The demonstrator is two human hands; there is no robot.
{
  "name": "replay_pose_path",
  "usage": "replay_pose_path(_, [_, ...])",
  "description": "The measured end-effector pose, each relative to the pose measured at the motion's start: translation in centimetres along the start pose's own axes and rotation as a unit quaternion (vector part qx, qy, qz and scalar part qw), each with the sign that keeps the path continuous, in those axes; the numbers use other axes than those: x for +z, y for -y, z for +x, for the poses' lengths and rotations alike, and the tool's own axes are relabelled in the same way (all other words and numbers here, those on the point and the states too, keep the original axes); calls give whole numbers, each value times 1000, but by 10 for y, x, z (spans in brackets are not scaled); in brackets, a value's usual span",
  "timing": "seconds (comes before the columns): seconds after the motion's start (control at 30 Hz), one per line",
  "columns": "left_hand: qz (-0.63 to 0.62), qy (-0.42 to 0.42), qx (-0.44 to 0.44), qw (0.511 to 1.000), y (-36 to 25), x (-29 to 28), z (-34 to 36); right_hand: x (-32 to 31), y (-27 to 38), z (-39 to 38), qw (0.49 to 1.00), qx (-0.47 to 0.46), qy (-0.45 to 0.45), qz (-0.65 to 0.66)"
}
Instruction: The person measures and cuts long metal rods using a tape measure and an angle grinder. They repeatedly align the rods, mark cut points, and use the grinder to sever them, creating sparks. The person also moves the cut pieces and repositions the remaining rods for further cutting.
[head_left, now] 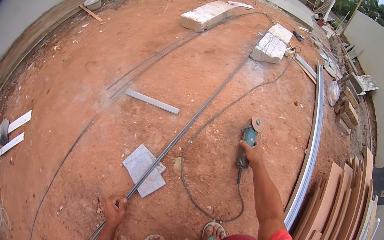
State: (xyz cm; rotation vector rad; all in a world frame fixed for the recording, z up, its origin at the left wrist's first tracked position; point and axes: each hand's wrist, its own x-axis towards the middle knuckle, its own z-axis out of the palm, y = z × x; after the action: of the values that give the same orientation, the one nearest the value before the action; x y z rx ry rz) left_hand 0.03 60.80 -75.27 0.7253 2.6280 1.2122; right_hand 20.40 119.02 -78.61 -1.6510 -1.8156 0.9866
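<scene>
My right hand point(253, 152) is wrapped round a teal and black angle grinder point(249, 136) at the middle right, its round disc facing away from me. The grinder's cord point(183, 171) loops over the soil toward my feet and back up. Near the lower edge, my left hand point(114, 209) is closed on long thin grey metal bars point(184, 130). They cross grey tile pieces point(135, 162) and reach a white block point(271, 46) at the far end. The grinder's disc is apart from the bars.
A short grey metal bar point(152, 101) lies on the reddish soil. Another pale block point(206, 16) stands farther off under long rods. To my right are a long metal channel point(311, 143), stacked brown boards point(332, 210) and bricks point(349, 113) beside a wall point(382, 74).
</scene>
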Motion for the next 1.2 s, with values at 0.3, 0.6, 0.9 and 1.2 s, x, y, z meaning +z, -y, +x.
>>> replay_pose_path(0.3, [11,-12,-12,1000,-10,-7,-3,10,21,-12,980,-53,-83,-170])
replay_pose_path(0.6, [-25,-2,-36,999,0,-7,-2,-3,24,-6,988,-37,-19,-146])
replay_pose_path(0.9, [42,-56,36,997,-23,-9,-5,-29,33,-24,988,36,97,115])
replay_pose_path(1.2, [75,-9,-18,997,-27,-13,-7,-3,54,-50,956,-249,-124,-90])
